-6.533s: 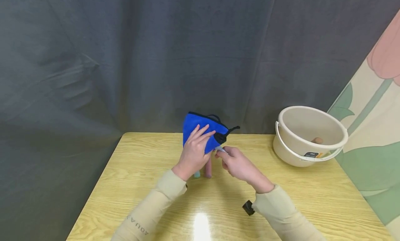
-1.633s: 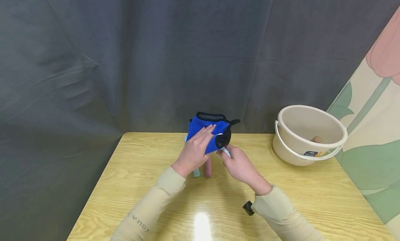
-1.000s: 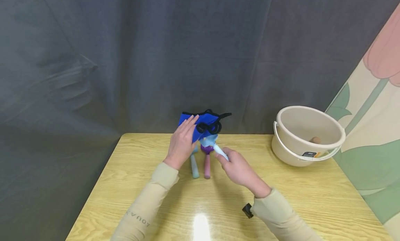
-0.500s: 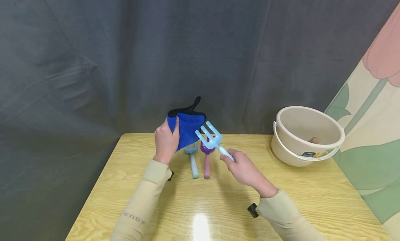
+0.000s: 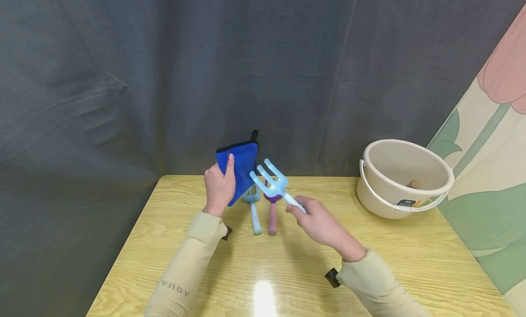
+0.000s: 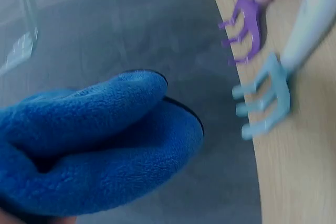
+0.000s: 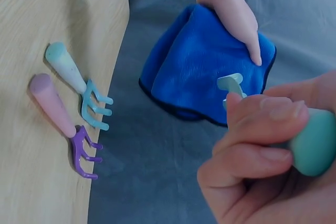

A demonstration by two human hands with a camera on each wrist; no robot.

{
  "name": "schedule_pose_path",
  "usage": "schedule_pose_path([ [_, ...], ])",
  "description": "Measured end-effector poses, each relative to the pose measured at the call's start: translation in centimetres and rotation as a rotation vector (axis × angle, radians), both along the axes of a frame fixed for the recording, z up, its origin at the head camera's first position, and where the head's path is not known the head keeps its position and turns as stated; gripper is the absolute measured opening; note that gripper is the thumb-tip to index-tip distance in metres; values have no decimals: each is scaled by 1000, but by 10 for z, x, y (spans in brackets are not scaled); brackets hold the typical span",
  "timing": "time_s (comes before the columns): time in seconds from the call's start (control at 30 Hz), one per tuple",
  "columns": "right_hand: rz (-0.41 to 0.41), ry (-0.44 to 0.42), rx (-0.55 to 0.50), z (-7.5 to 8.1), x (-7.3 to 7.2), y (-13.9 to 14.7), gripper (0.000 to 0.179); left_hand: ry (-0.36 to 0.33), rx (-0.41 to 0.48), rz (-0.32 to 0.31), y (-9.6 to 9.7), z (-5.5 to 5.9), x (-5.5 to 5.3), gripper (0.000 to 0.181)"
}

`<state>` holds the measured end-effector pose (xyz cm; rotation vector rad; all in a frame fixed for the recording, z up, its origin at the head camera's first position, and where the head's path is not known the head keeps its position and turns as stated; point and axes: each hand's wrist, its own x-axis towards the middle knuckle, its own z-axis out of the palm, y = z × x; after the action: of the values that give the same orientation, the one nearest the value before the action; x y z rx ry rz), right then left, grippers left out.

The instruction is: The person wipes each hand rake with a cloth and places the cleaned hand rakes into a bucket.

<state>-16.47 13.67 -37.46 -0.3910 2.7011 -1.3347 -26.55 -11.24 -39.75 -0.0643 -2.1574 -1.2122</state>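
My left hand (image 5: 219,187) grips a folded blue plush cloth (image 5: 242,166) with black edging and a small loop, thumb lying on its face. In the left wrist view the cloth (image 6: 105,156) bulges in two thick folds. To the right, my right hand (image 5: 322,223) holds a light-blue garden hand fork (image 5: 276,185) by its handle, three tines pointing up and left. The right wrist view shows fingers curled round its green-ended handle (image 7: 314,142). Lying on the table beneath are a second light-blue hand fork (image 5: 255,216) and a purple one with a pink handle (image 5: 272,219).
A beige bucket (image 5: 371,196) with a white handle stands at the back right of the wooden table (image 5: 176,225). Inside it shows a brown rounded end (image 5: 414,184). A dark grey curtain (image 5: 246,79) hangs behind the table, and a flower-patterned surface (image 5: 497,180) borders the right.
The left hand has drawn the cloth off the hand fork and away to the left, baring the tines. The right hand kept its hold. Both forks on the table stayed put.
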Motion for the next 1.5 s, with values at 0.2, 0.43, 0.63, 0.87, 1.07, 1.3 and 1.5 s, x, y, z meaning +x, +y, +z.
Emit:
schedule_pose_path([
  [0.2, 35, -8, -47, -3, -1, -5, 35, -283, 363, -275, 19, 3, 14, 61],
  [0.43, 40, -51, -74, -5, -4, -5, 37, -506, 826, -634, 33, 8, 26, 61],
  [0.63, 52, -62, -95, -5, -7, -3, 40, -526, 843, -683, 41, 2, 32, 49],
  [0.87, 22, -30, -114, -4, -12, -5, 43, -559, 830, -760, 61, -6, 46, 52],
  [1.07, -8, -51, -110, -4, -14, -4, 47, -589, 736, -798, 67, -6, 58, 51],
  [1.3, 37, -106, -129, -7, -13, -3, 45, -545, 865, -799, 62, -4, 58, 66],
  [1.5, 50, -113, -108, -11, -11, -4, 42, -531, 899, -779, 55, -5, 54, 69],
])
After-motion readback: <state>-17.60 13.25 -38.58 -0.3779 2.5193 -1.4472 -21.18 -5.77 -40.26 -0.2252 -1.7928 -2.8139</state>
